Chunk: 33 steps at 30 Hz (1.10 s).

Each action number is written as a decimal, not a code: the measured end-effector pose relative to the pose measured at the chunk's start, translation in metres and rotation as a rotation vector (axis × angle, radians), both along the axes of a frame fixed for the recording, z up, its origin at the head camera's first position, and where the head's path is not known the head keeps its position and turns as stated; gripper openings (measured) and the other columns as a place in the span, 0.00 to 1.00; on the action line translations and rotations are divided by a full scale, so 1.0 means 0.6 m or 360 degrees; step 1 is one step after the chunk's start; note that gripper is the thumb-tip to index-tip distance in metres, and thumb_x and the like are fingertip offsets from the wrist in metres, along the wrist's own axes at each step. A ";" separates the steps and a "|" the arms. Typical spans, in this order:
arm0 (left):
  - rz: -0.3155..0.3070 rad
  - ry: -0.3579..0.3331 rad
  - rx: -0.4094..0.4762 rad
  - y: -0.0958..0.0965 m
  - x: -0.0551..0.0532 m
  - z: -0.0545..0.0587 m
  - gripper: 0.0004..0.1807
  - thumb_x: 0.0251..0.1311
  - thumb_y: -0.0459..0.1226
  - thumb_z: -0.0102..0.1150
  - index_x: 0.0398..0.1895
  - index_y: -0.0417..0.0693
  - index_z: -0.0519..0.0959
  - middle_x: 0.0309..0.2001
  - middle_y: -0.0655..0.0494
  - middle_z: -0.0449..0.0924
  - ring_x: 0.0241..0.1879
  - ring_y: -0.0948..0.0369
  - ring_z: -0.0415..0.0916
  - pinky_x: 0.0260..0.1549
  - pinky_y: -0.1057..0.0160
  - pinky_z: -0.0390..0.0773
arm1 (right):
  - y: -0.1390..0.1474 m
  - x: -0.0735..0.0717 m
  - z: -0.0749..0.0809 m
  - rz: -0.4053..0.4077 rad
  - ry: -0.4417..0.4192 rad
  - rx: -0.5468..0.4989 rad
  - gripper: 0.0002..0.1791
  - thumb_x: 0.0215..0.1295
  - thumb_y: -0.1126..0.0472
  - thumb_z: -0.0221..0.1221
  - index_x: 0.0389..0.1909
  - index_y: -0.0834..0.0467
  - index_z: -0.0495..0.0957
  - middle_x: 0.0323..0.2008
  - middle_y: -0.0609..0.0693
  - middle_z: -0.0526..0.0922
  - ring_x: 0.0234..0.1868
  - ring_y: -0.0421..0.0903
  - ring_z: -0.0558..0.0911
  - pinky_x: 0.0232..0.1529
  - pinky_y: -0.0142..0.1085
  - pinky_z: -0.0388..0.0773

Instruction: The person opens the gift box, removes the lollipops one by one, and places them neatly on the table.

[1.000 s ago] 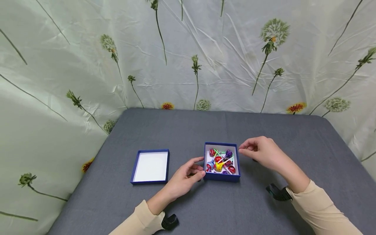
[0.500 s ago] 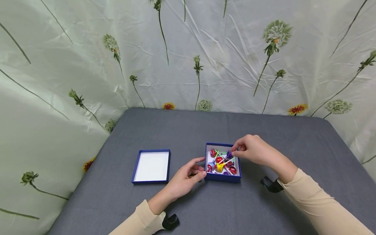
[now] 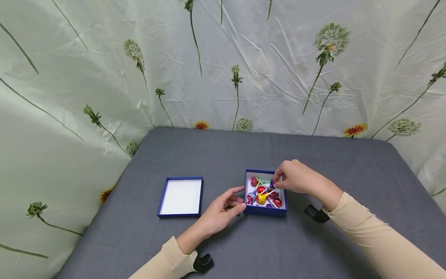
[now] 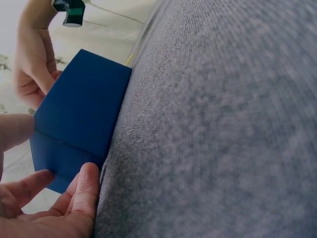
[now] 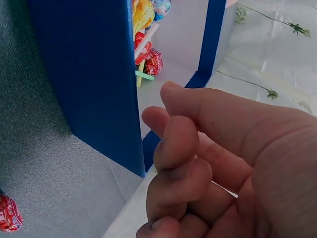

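Note:
A blue box [image 3: 266, 211] with a white inside holds several wrapped lollipops. A yellow lollipop [image 3: 260, 198] and red ones lie towards the front, and a purple lollipop [image 3: 272, 184] is near the right wall. My left hand [image 3: 220, 214] holds the box at its front left corner; in the left wrist view its thumb and fingers touch two adjoining sides. My right hand [image 3: 296, 177] reaches over the right rim, thumb and index fingertips right at the purple lollipop, partly hiding it. In the right wrist view the fingers are curled; I cannot tell whether they pinch the lollipop.
A shallow blue lid [image 3: 181, 197], white inside facing up, lies left of the box on the grey tabletop [image 3: 223, 151]. In the right wrist view a red lollipop [image 5: 9, 214] lies on the table outside the box. A flower-print curtain [image 3: 167, 50] hangs behind.
My right hand has moved left from beside the box to inside its right rim, down to the purple lollipop. The left hand stays at the box.

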<state>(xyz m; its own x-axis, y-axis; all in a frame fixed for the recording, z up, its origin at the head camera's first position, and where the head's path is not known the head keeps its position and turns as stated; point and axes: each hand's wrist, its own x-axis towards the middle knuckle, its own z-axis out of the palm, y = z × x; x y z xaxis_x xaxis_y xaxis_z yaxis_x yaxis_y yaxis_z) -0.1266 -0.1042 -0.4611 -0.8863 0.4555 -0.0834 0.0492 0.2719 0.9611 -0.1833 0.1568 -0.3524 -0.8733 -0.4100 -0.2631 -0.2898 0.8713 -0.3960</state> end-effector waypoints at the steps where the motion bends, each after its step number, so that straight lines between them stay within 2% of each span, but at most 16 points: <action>1: 0.0002 0.0000 0.0001 0.000 0.000 0.000 0.27 0.70 0.47 0.59 0.71 0.64 0.68 0.53 0.56 0.80 0.48 0.61 0.78 0.43 0.66 0.77 | -0.001 -0.001 0.000 -0.0001 -0.0003 0.0013 0.03 0.63 0.59 0.67 0.34 0.54 0.87 0.21 0.46 0.75 0.22 0.40 0.69 0.25 0.34 0.65; 14: -0.0001 -0.0013 0.0014 -0.001 0.000 0.004 0.28 0.70 0.47 0.59 0.72 0.61 0.67 0.53 0.56 0.79 0.48 0.61 0.77 0.44 0.66 0.77 | -0.009 -0.006 0.000 -0.0014 -0.0068 0.0112 0.04 0.62 0.60 0.68 0.29 0.55 0.85 0.27 0.47 0.81 0.25 0.42 0.72 0.26 0.34 0.68; 23: -0.0001 -0.0025 0.0011 -0.002 0.000 0.003 0.28 0.70 0.47 0.59 0.72 0.62 0.67 0.53 0.56 0.79 0.49 0.61 0.77 0.43 0.66 0.77 | -0.011 -0.007 -0.002 0.0031 -0.0077 0.0178 0.06 0.60 0.61 0.70 0.26 0.55 0.84 0.29 0.47 0.83 0.27 0.42 0.74 0.28 0.34 0.71; 33: 0.0003 -0.0015 0.0013 0.000 0.000 0.003 0.28 0.70 0.47 0.59 0.72 0.60 0.67 0.52 0.56 0.79 0.48 0.61 0.78 0.43 0.67 0.77 | -0.009 -0.008 -0.007 0.0057 -0.0023 0.0205 0.06 0.60 0.63 0.69 0.24 0.55 0.84 0.25 0.46 0.81 0.25 0.41 0.75 0.26 0.34 0.71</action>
